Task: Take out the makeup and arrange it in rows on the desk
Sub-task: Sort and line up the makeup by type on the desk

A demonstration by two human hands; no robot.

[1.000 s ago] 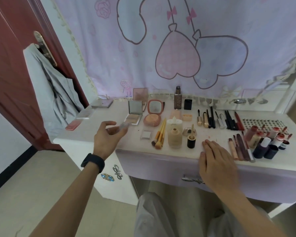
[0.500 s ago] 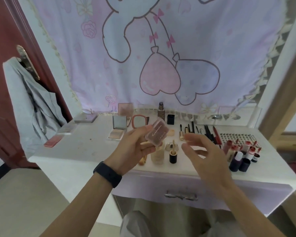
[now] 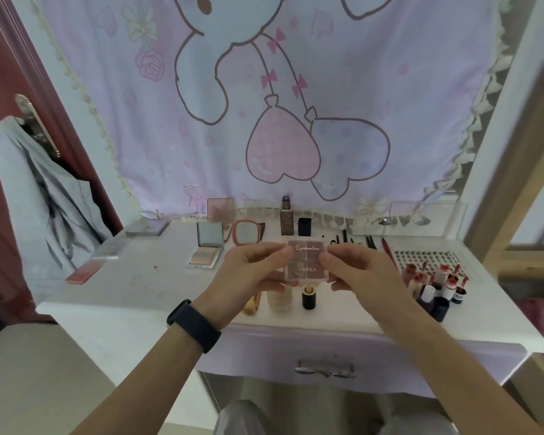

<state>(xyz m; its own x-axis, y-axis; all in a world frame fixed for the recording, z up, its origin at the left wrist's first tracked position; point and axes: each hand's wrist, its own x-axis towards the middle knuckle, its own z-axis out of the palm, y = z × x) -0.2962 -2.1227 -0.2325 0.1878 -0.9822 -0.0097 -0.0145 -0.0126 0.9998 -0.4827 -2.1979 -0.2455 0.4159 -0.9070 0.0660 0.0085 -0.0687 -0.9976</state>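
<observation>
**Current step.** The placement of 1 item is in hand. The eyeshadow palette [image 3: 307, 262] is held in the air above the middle of the worktop [image 3: 157, 277], lid side towards the camera, and touches nothing on the surface.

**Grip.** The left hand [image 3: 252, 271] pinches the left edge of the palette. Its fingers [image 3: 284, 251] are curled, with the thumb on the top corner. The right hand [image 3: 358, 274] pinches the right edge in the same way. Both hands carry the load.

**Surface layout.**
- Flat cases lie at the left: an open mirrored compact [image 3: 209, 243] and a round pink compact [image 3: 247, 232].
- An upright foundation bottle [image 3: 280, 298] and a black-capped tube [image 3: 308, 298] stand directly below the palette.
- A cluster of lipsticks [image 3: 437, 284] stands at the right.

**Progress.** Judged from the layout, most of the makeup is already out and grouped by type. The palette has no place yet.

**Next move.** The palette most likely belongs with the flat cases. The move calls for:
1. A shift to the left, towards the bare surface beside the mirrored compact.
2. A level descent, clear of the upright bottle and tube below.
3. Edges squared to the neighbouring case before the fingers let go.
</observation>
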